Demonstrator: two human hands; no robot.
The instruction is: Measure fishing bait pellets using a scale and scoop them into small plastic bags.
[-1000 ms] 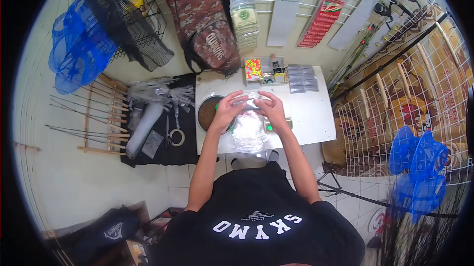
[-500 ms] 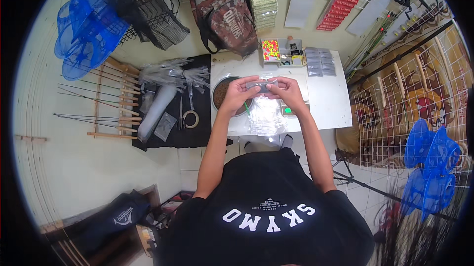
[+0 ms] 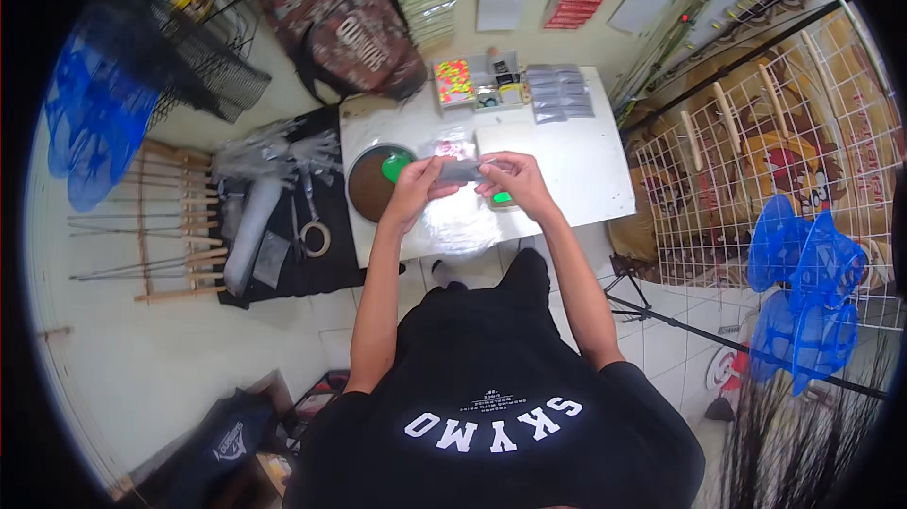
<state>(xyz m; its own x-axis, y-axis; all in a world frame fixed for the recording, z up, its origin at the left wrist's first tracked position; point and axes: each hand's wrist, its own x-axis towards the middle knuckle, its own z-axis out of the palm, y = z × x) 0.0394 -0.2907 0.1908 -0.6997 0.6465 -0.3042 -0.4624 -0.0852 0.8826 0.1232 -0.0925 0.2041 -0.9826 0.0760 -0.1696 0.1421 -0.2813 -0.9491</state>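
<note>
Between the fingertips of both hands I grip a small grey packet (image 3: 455, 172), held level above a white table (image 3: 597, 199). My left hand (image 3: 417, 190) has its fingers closed on the packet's left end, beside a round pan of brown granules (image 3: 368, 197) with a green scoop (image 3: 395, 165) in it. My right hand (image 3: 515, 185) pinches the other end over a pale scale (image 3: 503, 139) with a lit green display. Clear plastic bags (image 3: 455, 224) lie beneath and in front of my hands.
Behind sit a divided box of bright beads (image 3: 453, 82) and grey packets (image 3: 559, 92). At left are black cloth (image 3: 283, 282) with plastic, scissors and tape, and a wooden rod rack (image 3: 179, 294). A backpack (image 3: 359, 46) hangs above; mesh grids (image 3: 709, 245) stand at right.
The view has shifted and my leg shows more. Both hands still hold the packet, now a little farther right over the table, with the green scoop more exposed.
</note>
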